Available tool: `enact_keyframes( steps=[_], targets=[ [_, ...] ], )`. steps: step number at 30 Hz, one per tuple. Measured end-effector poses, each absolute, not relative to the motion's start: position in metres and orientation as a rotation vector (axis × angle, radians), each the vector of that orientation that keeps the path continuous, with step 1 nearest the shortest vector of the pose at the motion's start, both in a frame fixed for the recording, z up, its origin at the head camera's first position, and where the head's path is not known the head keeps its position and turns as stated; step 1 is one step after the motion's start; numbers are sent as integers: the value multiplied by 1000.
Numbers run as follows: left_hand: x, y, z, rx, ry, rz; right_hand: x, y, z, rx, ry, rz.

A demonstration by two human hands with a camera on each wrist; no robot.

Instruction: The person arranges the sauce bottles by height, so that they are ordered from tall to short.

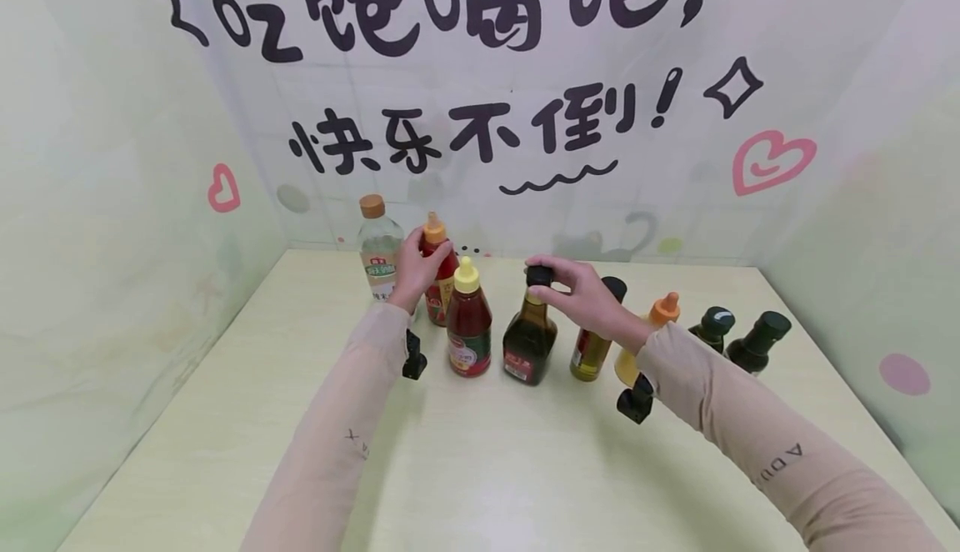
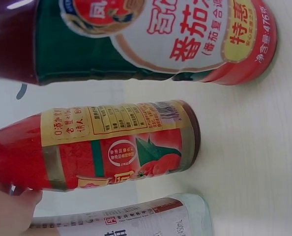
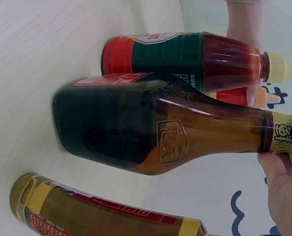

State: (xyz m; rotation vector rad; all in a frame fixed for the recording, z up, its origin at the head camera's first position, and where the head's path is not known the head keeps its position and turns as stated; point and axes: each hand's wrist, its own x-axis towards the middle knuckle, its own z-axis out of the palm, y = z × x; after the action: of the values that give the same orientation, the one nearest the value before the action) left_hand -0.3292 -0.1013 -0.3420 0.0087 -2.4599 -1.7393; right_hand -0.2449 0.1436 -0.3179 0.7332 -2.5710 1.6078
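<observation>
Backdrop (image 1: 112,118): black lettering (image 1: 483,133) and pink hearts (image 1: 772,162) are shown on it.
Tabletop (image 1: 465,469): bottles are lined up along its rear part.
Row's right end: a golden bottle (image 1: 590,356), an orange-capped bottle (image 1: 628,366) and two green-capped bottles (image 1: 750,356) are partly hidden by the right arm.
Clear bottle (image 1: 381,243): placed at the row's left end, just beside the red bottle (image 2: 111,152).
Dark sauce bottle (image 1: 529,339): stood upright, mid-row, between the yellow-capped bottle (image 1: 468,331) and the golden one.
Red bottle: held upright behind the yellow-capped bottle; whether its base is lifted cannot be told.
Right hand (image 1: 588,293): thumb and fingers are clamped on the dark sauce bottle's cap and neck.
Left hand (image 1: 418,267): thumb and fingers are closed round the red bottle's upper part.
</observation>
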Motion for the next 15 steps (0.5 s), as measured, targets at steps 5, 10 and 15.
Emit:
enact_keyframes(
  steps=[5,10,15],
  targets=[
    [-331,-102,-340,15,-2499,-1719,-246,143,-317,729,-2571,1608],
    [-330,-102,-338,26,-2548,-1710,-246,143,-318,729,-2569,1617],
    [-327,-102,-336,-14,-2566,-1690,-242,143,-315,718,-2580,1606]
  ],
)
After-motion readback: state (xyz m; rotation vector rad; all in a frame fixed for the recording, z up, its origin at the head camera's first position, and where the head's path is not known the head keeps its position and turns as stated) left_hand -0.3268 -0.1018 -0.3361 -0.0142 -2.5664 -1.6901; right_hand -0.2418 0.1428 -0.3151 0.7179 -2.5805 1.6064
